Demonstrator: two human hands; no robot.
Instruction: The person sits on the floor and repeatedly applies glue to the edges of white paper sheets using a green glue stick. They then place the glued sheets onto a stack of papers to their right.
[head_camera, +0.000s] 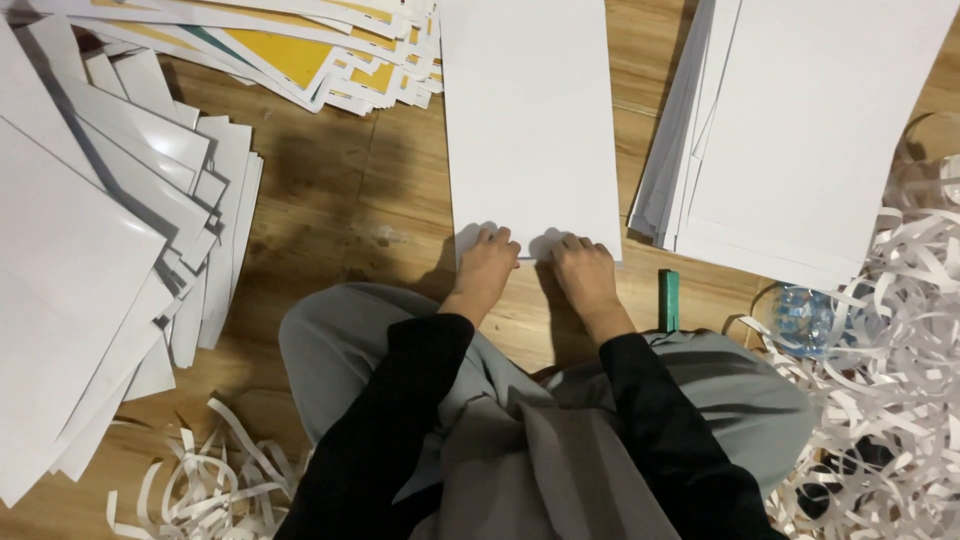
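Note:
A white sheet of card (530, 120) lies flat on the wooden floor (340, 200) in front of my knees. My left hand (487, 266) and my right hand (583, 272) rest side by side on its near edge, fingers curled down and pinching or pressing that edge. Both arms are in black sleeves, and my grey-trousered legs fill the bottom of the view.
A fanned stack of white sheets (100, 230) lies left, yellow-printed sheets (300, 50) at the top, another white stack (800, 130) right. Curled paper strips (900, 350) pile at right and bottom left (210, 480). A green tool (669, 300) and a plastic bottle (805, 318) lie nearby.

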